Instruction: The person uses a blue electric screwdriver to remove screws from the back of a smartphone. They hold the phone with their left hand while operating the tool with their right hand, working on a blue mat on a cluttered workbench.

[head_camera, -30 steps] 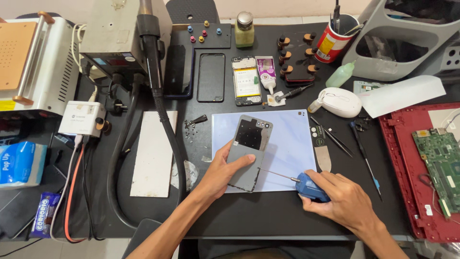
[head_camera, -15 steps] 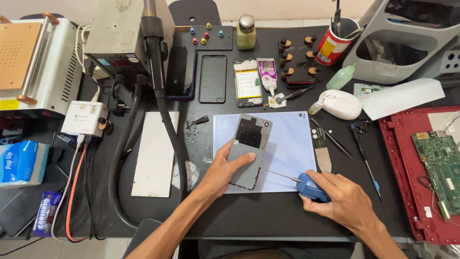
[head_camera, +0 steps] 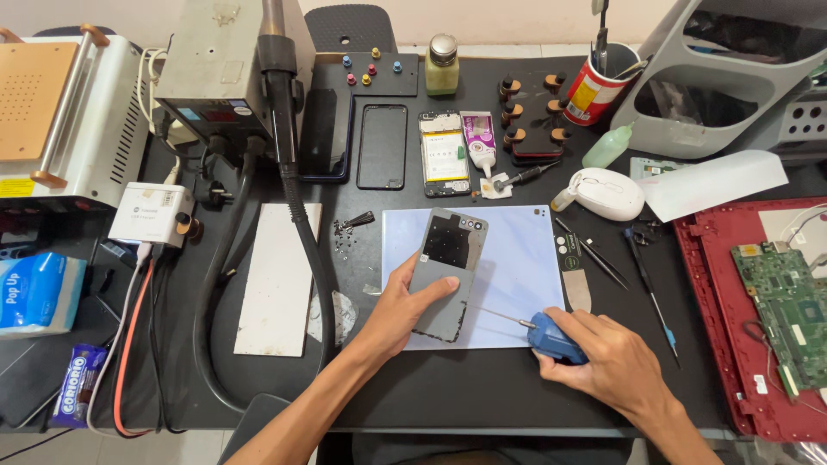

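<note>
Two hands work at the surface's (head_camera: 482, 405) near edge: left hand (head_camera: 403, 308), right hand (head_camera: 603, 360). One blue-handled screwdriver (head_camera: 551, 337), one grey phone back (head_camera: 448, 274), one pale mat (head_camera: 517, 258). Two opened phones (head_camera: 382, 146) lie toward the far edge. One red cup (head_camera: 591, 91), one white mouse (head_camera: 607, 193).

Two bare forearms enter from the lower edge and converge toward the centre. The left hand (head_camera: 405, 306) lies palm-down, wrist nearly straight, its forearm running up from the lower left; the fingers (head_camera: 431, 288) are extended and slightly spread, the thumb set apart toward the upper side — an open, flat pressing pose. The right hand (head_camera: 603, 362) comes in from the lower right, knuckles upward, wrist bent slightly inward; its fingers (head_camera: 573, 331) are curled in a closed grip, thumb tucked along the near side. The two hands sit near each other without touching — left ahead and higher, right lower and to the side.
</note>
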